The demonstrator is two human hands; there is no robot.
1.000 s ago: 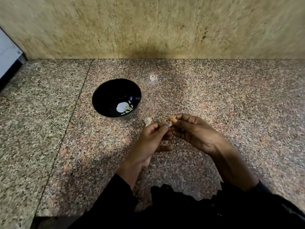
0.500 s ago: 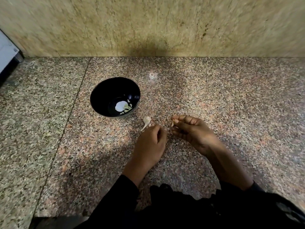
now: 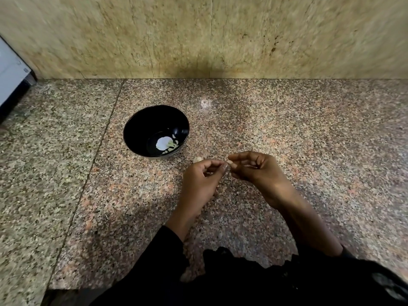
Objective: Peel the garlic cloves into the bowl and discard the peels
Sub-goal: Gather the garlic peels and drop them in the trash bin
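Note:
A black bowl (image 3: pixel 141 124) stands on the speckled granite counter (image 3: pixel 298 133), with a few pale peeled garlic cloves (image 3: pixel 171 145) at its bottom. Just right of the bowl, my right hand (image 3: pixel 258 171) pinches a small garlic clove (image 3: pixel 229 161) between thumb and fingertips. My left hand (image 3: pixel 201 184) meets it from the left, its curled fingers and thumb tip at the same clove. A loose pale piece of garlic (image 3: pixel 197 159) lies on the counter beyond my left hand, partly hidden by the fingers.
A beige stone wall (image 3: pixel 209 36) closes the counter at the back. A white and black appliance edge (image 3: pixel 11 80) juts in at the far left. A seam (image 3: pixel 92 160) runs through the granite left of the bowl. My dark sleeves fill the bottom.
My left hand, which rested lower on the counter half a second ago, has risen back to the clove in my right hand. The bowl has not moved.

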